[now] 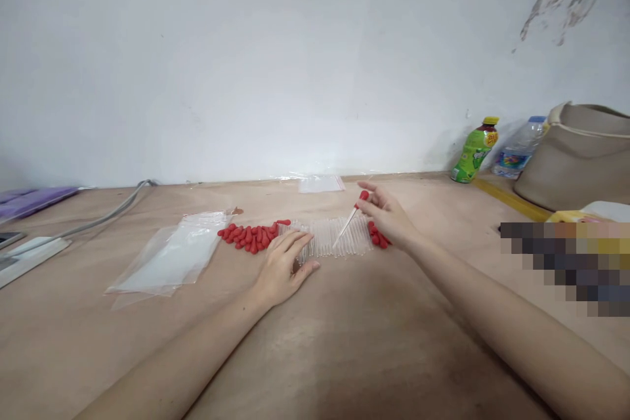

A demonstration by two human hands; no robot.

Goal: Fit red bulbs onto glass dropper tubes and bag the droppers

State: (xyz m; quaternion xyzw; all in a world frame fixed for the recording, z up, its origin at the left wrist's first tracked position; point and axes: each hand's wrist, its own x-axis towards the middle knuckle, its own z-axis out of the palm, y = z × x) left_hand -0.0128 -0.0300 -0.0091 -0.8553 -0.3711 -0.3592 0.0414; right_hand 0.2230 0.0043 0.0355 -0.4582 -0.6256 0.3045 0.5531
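Right hand: pinches a red-bulbed dropper near its top, tip slanting over the clear tubes.
Left hand: loosely spread over the tubes' left end, beside red bulbs.
Tubes: a sideways nudge could scatter the row.
Labels: green bottle, water bottle; lettering too blurred.

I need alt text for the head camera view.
The right hand holds a red-topped dropper above a row of clear tubes flanked by red bulbs; the left hand is at the row's left end. Plastic bags lie further left.
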